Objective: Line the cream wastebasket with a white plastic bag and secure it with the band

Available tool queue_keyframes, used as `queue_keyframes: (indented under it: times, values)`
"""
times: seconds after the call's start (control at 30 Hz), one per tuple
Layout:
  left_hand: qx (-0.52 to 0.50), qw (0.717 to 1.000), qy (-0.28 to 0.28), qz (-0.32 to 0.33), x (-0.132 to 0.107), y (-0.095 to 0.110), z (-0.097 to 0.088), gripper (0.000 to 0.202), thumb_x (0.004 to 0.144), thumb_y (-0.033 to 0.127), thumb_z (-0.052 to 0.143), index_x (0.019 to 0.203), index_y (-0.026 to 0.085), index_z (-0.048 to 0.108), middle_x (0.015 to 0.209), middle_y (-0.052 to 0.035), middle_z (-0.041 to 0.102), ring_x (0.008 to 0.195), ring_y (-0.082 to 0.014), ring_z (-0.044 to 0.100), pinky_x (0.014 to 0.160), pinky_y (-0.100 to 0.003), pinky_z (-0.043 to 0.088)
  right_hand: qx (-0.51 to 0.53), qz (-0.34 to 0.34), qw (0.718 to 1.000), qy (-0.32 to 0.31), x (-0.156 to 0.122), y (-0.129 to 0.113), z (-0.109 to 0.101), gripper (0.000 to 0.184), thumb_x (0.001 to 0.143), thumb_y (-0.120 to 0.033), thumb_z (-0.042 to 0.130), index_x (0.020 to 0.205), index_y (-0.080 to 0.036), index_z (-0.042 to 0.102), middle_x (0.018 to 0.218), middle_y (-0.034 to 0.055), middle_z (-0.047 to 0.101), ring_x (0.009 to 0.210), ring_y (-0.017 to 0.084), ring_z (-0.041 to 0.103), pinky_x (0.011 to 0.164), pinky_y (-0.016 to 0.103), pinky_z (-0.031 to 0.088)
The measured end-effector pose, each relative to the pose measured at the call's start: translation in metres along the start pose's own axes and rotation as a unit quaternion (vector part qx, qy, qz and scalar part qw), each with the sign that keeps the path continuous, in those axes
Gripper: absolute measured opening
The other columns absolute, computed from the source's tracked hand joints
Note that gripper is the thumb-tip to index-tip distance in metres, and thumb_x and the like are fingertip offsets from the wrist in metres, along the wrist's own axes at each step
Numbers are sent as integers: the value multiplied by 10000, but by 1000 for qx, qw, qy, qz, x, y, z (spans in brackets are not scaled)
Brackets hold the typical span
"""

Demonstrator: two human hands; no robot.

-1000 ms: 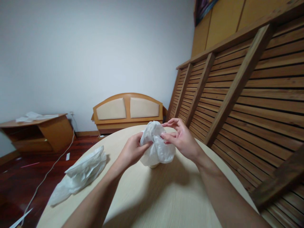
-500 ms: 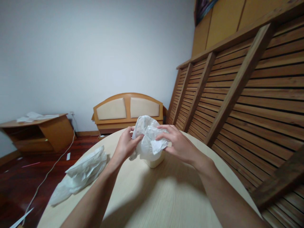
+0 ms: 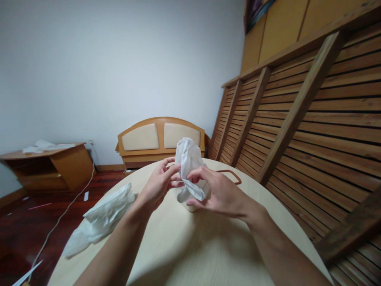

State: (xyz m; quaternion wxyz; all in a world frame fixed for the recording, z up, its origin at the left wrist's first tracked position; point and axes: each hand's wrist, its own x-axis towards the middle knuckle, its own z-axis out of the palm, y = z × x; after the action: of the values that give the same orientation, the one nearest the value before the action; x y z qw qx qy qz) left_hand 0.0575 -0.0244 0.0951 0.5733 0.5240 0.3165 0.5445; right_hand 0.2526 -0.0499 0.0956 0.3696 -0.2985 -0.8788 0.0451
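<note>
A crumpled piece of thin white material, bag-like with folded edges, is held up over the middle of the round table. My left hand grips its left side between thumb and fingers. On the right, my right hand pinches a lower fold, fingers bent around it. Below and behind the material stands a small cream container, mostly hidden. A brown loop like a handle sticks out beyond my right hand.
Another heap of crumpled white material lies at the table's left edge. Slatted wooden panels lean along the right. A headboard stands behind, a low wooden cabinet at the left, and a white cable crosses the floor.
The white material has been folded narrower and turned more upright. My right hand has shifted its hold lower and inward, and the brown loop has come into view.
</note>
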Motion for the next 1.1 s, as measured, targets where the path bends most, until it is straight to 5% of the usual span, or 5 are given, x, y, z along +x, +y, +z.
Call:
queue_keyframes:
  times: [0.13, 0.37, 0.5, 0.8, 1.1]
  values:
    - [-48, 998, -40, -11, -6, 6, 3, 476, 750, 316, 764, 1142, 197, 522, 941, -32, 728, 682, -135, 713, 669, -255, 571, -50, 48, 997, 35, 0, 4, 8, 565, 726, -422, 809, 1160, -255, 488, 1055, 52, 663, 867, 224, 651, 721, 325, 488]
    - [3, 989, -140, 45, -10, 5, 2, 441, 797, 341, 718, 1190, 160, 637, 1183, -123, 716, 1094, -256, 686, 985, -381, 522, -19, 65, 990, 126, -1, 14, -2, 153, 828, -207, 657, 967, -233, 598, 885, 20, 695, 783, 184, 652, 703, 279, 468]
    - [176, 968, -65, 165, 1, -6, -5, 403, 850, 402, 681, 1175, 166, 647, 1288, -143, 657, 1208, -279, 605, 985, -402, 511, 44, 119, 969, 213, -1, 24, -12, 119, 818, -241, 655, 929, -203, 639, 826, 11, 693, 705, 168, 638, 636, 259, 469]
    - [417, 887, -61, 187, 28, -49, -24, 526, 866, 437, 669, 1312, 187, 547, 1372, -140, 598, 1267, -284, 558, 1108, -470, 410, 183, 177, 828, 500, -2, 70, -36, 193, 734, -333, 749, 827, -191, 657, 745, -22, 646, 668, 130, 581, 598, 220, 466]
    - [535, 812, -112, 207, 26, -55, -19, 308, 963, 403, 536, 1145, 216, 699, 1174, -80, 716, 1074, -238, 661, 969, -362, 488, 335, 266, 669, 608, -15, 135, -41, 192, 680, -278, 713, 840, -184, 666, 848, -11, 697, 742, 144, 670, 616, 249, 572]
